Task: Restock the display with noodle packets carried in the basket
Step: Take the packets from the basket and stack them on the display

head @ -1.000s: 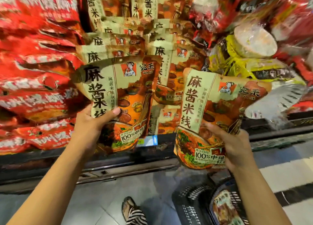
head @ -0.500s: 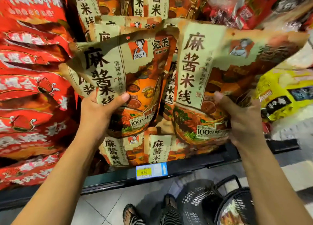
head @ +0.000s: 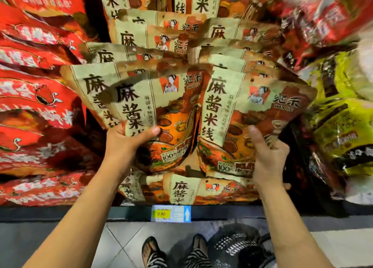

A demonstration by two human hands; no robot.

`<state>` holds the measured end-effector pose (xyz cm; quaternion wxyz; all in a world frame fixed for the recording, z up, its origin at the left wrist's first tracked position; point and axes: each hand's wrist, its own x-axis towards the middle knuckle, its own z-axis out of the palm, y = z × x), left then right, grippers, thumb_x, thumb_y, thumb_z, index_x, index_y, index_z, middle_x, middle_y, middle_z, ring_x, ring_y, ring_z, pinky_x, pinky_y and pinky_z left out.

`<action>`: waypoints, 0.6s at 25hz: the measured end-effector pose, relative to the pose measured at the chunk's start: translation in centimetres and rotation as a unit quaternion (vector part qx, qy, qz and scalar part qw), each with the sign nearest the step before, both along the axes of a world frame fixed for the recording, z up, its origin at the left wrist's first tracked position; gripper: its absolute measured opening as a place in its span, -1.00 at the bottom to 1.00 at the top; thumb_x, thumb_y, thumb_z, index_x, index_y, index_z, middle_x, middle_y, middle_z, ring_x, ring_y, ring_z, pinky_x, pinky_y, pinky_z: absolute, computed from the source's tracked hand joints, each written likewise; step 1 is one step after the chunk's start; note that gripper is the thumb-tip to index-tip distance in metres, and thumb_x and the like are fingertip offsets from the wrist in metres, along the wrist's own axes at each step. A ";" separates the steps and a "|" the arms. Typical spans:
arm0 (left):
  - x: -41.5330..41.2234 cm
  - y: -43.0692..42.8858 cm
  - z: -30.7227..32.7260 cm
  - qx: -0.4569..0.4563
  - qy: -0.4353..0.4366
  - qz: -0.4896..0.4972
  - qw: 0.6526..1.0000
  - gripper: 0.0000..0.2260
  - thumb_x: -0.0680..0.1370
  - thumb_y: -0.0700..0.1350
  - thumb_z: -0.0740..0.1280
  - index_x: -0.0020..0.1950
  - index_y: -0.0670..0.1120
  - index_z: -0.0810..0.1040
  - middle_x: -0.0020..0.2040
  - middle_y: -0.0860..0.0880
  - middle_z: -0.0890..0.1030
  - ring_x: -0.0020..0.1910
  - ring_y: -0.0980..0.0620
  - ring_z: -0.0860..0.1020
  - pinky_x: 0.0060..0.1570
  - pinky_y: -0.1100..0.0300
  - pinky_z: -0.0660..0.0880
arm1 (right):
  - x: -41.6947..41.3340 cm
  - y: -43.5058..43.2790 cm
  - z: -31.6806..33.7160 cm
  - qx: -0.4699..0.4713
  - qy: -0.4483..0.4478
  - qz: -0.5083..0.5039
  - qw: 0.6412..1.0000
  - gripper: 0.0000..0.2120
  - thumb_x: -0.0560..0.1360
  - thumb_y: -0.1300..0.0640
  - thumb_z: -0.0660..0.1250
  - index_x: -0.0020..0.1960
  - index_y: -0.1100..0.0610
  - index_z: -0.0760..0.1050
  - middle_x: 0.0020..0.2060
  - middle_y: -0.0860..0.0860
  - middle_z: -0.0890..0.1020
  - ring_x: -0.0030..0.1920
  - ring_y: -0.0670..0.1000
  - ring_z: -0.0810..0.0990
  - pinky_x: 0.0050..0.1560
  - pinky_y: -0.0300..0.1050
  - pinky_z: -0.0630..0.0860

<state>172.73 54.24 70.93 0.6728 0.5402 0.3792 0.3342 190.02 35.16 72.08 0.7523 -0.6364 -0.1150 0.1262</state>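
My left hand (head: 126, 142) grips a beige and orange noodle packet (head: 161, 110) by its lower left part, thumb across the front. My right hand (head: 266, 156) grips a second, matching packet (head: 252, 114) by its lower right part. Both packets are held upright side by side against the stacked rows of the same packets (head: 181, 35) on the display. More of these packets (head: 185, 189) lie on the shelf below my hands. The black mesh basket (head: 238, 247) stands on the floor at the bottom right, its contents hidden.
Red packets (head: 36, 98) fill the display to the left, yellow-green packets (head: 339, 130) and red ones the right. A price tag (head: 170, 213) sits on the dark shelf edge. My striped shoes (head: 173, 255) stand on grey floor tiles beside the basket.
Both hands have raised their packets up and forward from in front of the shelf edge to the stacked rows. The right packet has come in beside the left one.
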 end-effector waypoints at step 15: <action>0.2 -0.7 14.6 0.515 0.385 -0.083 0.761 -0.84 0.43 -0.08 0.50 0.01 0.01 0.70 -0.17 0.02 0.65 -0.14 -0.03 0.58 -0.25 0.16 0.41 | 5.0 -1.8 14.9 -0.563 -0.356 0.203 0.718 -0.82 0.35 0.09 0.56 -0.09 0.11 0.66 -0.26 0.03 0.62 -0.15 0.08 0.58 -0.06 -0.10 0.55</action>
